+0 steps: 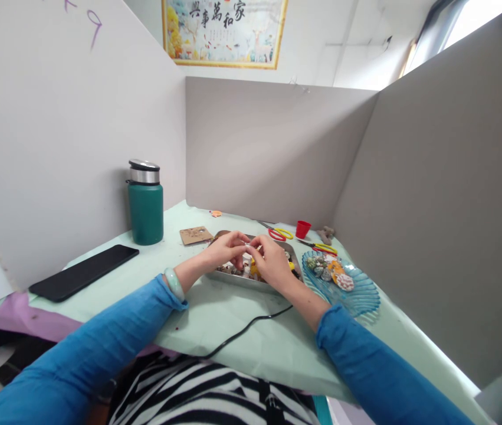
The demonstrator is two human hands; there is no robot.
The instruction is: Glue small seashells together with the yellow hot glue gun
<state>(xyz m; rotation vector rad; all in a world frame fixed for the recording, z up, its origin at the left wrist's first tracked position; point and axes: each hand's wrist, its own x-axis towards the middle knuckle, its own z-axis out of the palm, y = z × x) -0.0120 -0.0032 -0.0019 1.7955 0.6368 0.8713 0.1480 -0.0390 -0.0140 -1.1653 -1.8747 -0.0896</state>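
Both hands meet above a shallow metal tray (244,284) filled with small mixed pieces, some white, yellow and brown. The fingertips of my left hand (229,248) are pinched, close against those of my right hand (268,258), whose thumb and fingers are also pinched. A tiny pale thing seems to sit between the fingertips, too small to name. To the right of the tray, a blue scalloped glass plate (363,295) bears several small decorated pieces (331,270), green, orange and white.
A green bottle (146,212) and a black phone (87,271) are at left. A brown card (196,235) lies behind the tray. Scissors (281,234), more scissors (324,248) and a red cup (303,228) lie at back right. A black cable (251,324) crosses the front; partitions (277,147) enclose the table.
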